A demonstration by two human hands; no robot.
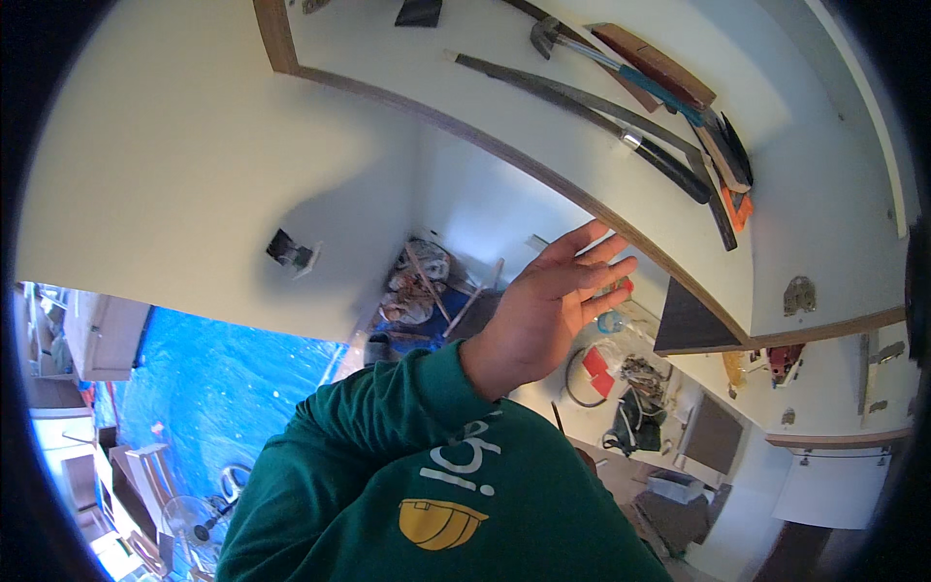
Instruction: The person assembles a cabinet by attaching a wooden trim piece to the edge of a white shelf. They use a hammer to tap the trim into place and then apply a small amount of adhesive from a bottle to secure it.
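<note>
My left hand (543,306) is raised in front of my chest, its fingers apart and nothing in it. Its upper fingertips are at the wooden edge (504,150) of a white cabinet shelf (407,58); whether they touch it I cannot tell. On that shelf lie a claw hammer (621,73) with a blue-green grip, a file (669,165) with a black handle, a dark flat metal bar (621,112) and a reddish-brown wooden block (655,63). By my shirt's right edge, a small brownish patch may be my right hand, mostly hidden, near a thin dark stick (558,418).
A blue sheet (213,388) covers the floor at left, with a fan (199,524) on it. Rubble bags (412,281) fill the far corner. An open wall box (291,254) sticks out of the wall. Cables and a black bag (635,422) lie below to the right.
</note>
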